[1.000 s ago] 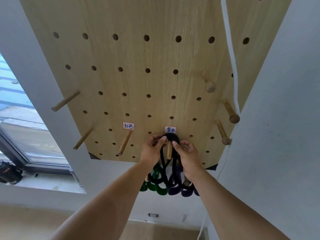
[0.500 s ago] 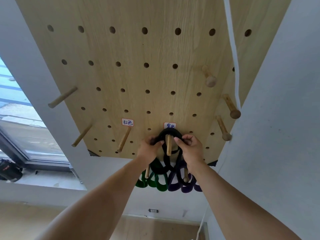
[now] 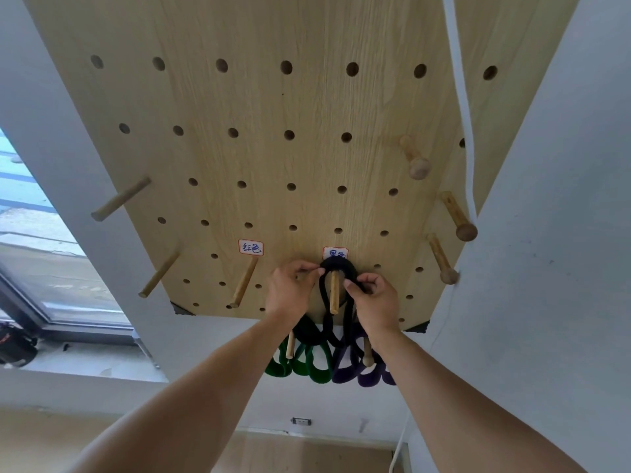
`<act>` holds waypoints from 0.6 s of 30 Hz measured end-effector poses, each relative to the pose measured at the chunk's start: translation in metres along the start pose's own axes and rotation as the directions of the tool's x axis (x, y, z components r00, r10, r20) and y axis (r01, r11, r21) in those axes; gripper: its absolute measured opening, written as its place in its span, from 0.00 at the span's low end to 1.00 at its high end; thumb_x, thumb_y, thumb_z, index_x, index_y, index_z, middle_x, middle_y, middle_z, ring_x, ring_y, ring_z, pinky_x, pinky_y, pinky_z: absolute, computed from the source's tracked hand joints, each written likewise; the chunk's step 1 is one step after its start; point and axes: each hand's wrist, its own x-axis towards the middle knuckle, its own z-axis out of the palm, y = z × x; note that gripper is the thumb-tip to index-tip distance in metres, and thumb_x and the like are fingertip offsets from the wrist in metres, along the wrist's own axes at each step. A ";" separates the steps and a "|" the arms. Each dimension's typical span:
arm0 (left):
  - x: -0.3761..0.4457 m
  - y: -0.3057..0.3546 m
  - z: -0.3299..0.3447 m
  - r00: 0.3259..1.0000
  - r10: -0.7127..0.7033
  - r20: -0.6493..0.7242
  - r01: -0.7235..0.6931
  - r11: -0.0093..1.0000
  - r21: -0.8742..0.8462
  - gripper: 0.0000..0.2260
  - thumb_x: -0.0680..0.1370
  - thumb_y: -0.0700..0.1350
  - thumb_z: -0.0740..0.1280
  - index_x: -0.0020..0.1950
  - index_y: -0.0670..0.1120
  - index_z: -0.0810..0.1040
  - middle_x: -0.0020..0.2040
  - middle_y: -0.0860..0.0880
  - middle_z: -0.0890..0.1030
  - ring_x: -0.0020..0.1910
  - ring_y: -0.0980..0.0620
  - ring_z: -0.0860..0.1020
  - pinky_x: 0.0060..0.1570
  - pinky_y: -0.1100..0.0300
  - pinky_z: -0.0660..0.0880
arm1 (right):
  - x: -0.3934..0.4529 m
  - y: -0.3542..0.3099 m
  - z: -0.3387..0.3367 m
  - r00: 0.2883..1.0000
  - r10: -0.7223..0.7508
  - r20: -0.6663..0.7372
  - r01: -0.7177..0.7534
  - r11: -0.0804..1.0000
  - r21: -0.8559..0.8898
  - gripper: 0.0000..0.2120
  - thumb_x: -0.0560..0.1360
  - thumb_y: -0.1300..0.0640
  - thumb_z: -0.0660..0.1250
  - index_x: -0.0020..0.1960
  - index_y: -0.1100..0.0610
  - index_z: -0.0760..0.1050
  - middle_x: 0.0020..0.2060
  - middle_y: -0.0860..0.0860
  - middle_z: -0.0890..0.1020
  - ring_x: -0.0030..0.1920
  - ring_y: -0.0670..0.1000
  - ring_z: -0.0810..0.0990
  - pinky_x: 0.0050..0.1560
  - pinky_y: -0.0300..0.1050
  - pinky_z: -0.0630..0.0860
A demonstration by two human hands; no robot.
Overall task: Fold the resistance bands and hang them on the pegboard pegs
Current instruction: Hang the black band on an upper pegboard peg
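A folded black resistance band [image 3: 338, 268] loops over a wooden peg [image 3: 334, 292] low on the light wood pegboard [image 3: 259, 131], under a white label [image 3: 335, 253]. My left hand [image 3: 290, 290] pinches the band's loop left of the peg. To the right of the peg my right hand [image 3: 374, 298] grips the band's strands. The black loops hang down between my wrists. Below them a green band [image 3: 309, 365] and a purple band [image 3: 355, 373] hang on lower pegs, partly hidden by my arms.
A bare peg [image 3: 244, 282] stands left of my hands under another label [image 3: 251, 247]. More bare pegs [image 3: 457, 220] stick out at the right and left edges. A white cord [image 3: 461, 97] runs down the right side. White walls flank the board; a window [image 3: 30, 233] is at left.
The black band's loop has settled over the peg against the board. Both hands have shifted slightly apart along the band, and the view has tilted a little.
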 end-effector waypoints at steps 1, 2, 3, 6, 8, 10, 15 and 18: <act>0.002 0.001 0.001 1.000 -0.026 -0.003 0.026 1.000 -0.001 0.05 0.77 0.51 0.74 0.50 0.53 0.86 0.45 0.58 0.84 0.48 0.57 0.82 0.48 0.58 0.79 | -0.001 0.002 0.001 1.000 -0.007 -0.016 0.007 0.999 -0.034 0.10 0.75 0.53 0.77 0.51 0.54 0.79 0.44 0.46 0.84 0.45 0.46 0.82 0.41 0.34 0.73; 0.002 0.003 0.001 0.999 -0.042 -0.003 0.042 0.999 -0.001 0.05 0.77 0.51 0.74 0.50 0.53 0.86 0.45 0.59 0.84 0.47 0.58 0.82 0.45 0.60 0.78 | -0.002 0.003 0.002 0.999 -0.012 -0.030 0.010 0.998 -0.055 0.11 0.74 0.51 0.77 0.51 0.54 0.80 0.45 0.46 0.84 0.47 0.48 0.82 0.44 0.36 0.75; 0.003 0.003 0.001 0.999 -0.043 0.001 0.043 0.999 0.003 0.05 0.77 0.50 0.73 0.50 0.52 0.86 0.45 0.59 0.84 0.47 0.58 0.82 0.43 0.62 0.76 | -0.003 0.006 0.003 0.999 -0.011 -0.042 0.009 0.998 -0.063 0.12 0.73 0.49 0.78 0.53 0.53 0.81 0.46 0.46 0.83 0.50 0.49 0.82 0.48 0.39 0.76; 0.000 0.003 -0.002 1.000 -0.018 0.011 0.018 1.000 0.018 0.06 0.78 0.50 0.72 0.54 0.52 0.85 0.45 0.59 0.83 0.47 0.61 0.80 0.39 0.67 0.71 | -0.008 0.010 -0.001 0.999 -0.023 -0.042 0.020 0.998 -0.059 0.18 0.71 0.48 0.79 0.58 0.52 0.81 0.52 0.46 0.84 0.55 0.50 0.82 0.57 0.44 0.78; -0.003 -0.001 -0.003 0.999 0.004 0.032 -0.005 0.999 0.035 0.09 0.78 0.50 0.73 0.57 0.51 0.84 0.47 0.59 0.82 0.49 0.62 0.79 0.42 0.68 0.71 | -0.012 0.011 -0.007 0.999 -0.043 -0.026 0.041 0.996 -0.075 0.24 0.72 0.49 0.79 0.65 0.53 0.80 0.58 0.47 0.84 0.60 0.49 0.82 0.62 0.45 0.77; -0.006 -0.007 -0.004 0.999 0.014 0.048 -0.016 0.999 0.048 0.12 0.77 0.50 0.73 0.60 0.52 0.82 0.51 0.58 0.82 0.52 0.60 0.79 0.49 0.64 0.75 | -0.017 0.011 -0.014 0.999 -0.033 -0.014 0.032 0.998 -0.053 0.30 0.73 0.49 0.78 0.72 0.53 0.75 0.66 0.46 0.81 0.66 0.48 0.78 0.69 0.46 0.74; -0.017 -0.017 -0.005 0.998 -0.042 0.041 0.039 0.997 0.070 0.20 0.76 0.55 0.73 0.66 0.53 0.78 0.58 0.57 0.80 0.58 0.58 0.77 0.52 0.58 0.76 | -0.025 0.007 -0.028 0.995 -0.091 -0.043 0.090 0.996 -0.024 0.25 0.76 0.51 0.75 0.71 0.53 0.77 0.66 0.45 0.80 0.66 0.43 0.76 0.63 0.31 0.71; -0.027 -0.023 -0.006 0.999 -0.034 0.005 0.033 0.995 0.098 0.20 0.76 0.56 0.73 0.66 0.54 0.78 0.59 0.58 0.80 0.58 0.59 0.77 0.48 0.62 0.73 | -0.035 0.003 -0.031 0.978 -0.162 -0.133 0.167 0.986 0.023 0.14 0.78 0.52 0.73 0.62 0.53 0.81 0.57 0.43 0.84 0.57 0.40 0.81 0.57 0.33 0.78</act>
